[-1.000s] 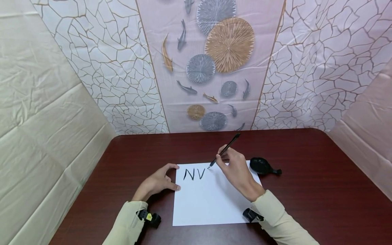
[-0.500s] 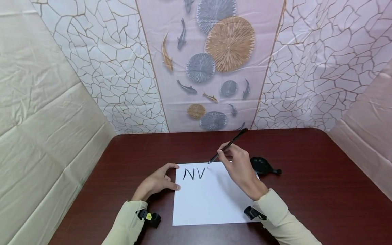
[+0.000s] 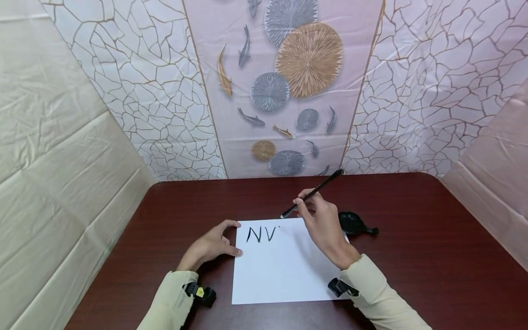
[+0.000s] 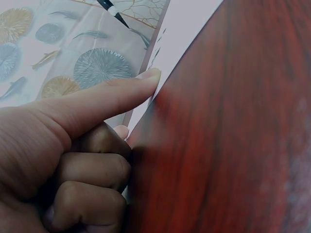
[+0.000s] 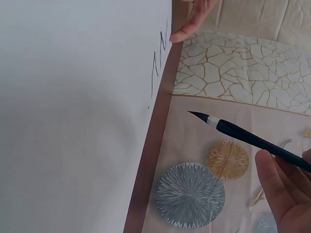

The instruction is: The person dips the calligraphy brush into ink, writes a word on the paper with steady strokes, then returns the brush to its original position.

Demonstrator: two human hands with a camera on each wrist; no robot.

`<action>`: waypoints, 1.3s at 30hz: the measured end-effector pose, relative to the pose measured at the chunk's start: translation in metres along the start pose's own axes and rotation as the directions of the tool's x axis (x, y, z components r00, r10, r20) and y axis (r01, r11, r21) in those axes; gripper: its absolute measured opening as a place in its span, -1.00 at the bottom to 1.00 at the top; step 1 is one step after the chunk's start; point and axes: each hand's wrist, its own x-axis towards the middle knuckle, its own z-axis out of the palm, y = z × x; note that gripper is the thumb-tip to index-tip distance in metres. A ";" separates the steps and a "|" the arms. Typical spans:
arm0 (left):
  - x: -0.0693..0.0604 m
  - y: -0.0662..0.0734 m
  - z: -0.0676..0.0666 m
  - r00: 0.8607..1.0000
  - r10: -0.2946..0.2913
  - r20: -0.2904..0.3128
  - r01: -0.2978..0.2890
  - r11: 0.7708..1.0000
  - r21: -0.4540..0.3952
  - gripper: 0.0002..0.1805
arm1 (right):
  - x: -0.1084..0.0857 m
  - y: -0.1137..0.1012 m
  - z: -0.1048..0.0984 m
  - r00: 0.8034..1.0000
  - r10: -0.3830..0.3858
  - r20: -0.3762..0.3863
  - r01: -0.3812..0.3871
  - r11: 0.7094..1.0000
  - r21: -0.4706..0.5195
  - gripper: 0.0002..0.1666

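Observation:
A white sheet of paper (image 3: 284, 270) lies on the table, with black strokes like "NV" (image 3: 261, 234) and a small dot beside them near its top edge. The right hand (image 3: 326, 227) pinches a black brush (image 3: 317, 188); in the right wrist view the dark tip of the brush (image 5: 233, 130) is off the paper. At the paper's left edge, the left hand (image 3: 210, 245) rests thumb and index finger on the sheet. The left wrist view shows the left hand's (image 4: 63, 150) other fingers curled.
A black dish with a short handle (image 3: 352, 223) sits right of the paper, partly behind the right hand. The dark red table (image 3: 433, 256) meets patterned cloth (image 3: 165, 91) at its back. Each wrist carries a small black camera.
The brush tip has moved up from the paper to about its top edge, and the brush leans further right. A small dot shows where the tip was. The left hand stays put.

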 end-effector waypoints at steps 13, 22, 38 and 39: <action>0.000 0.000 0.000 1.000 0.002 0.004 -0.002 1.000 -0.012 -0.17 | 0.001 -0.007 -0.003 0.999 0.027 0.044 -0.032 0.994 0.107 -0.90; -0.001 0.001 0.001 1.000 -0.011 -0.002 0.011 1.000 -0.008 -0.17 | 0.003 -0.013 -0.003 0.985 0.097 0.139 -0.110 0.990 0.089 -0.80; 0.000 0.000 0.001 1.000 0.001 0.001 -0.001 1.000 -0.005 -0.16 | 0.000 -0.001 0.002 0.991 0.078 0.107 -0.067 0.993 -0.099 -0.89; 0.000 0.000 0.001 1.000 0.000 0.000 0.000 1.000 -0.005 -0.16 | 0.000 -0.001 0.003 0.991 0.078 0.105 -0.067 0.993 -0.102 -0.89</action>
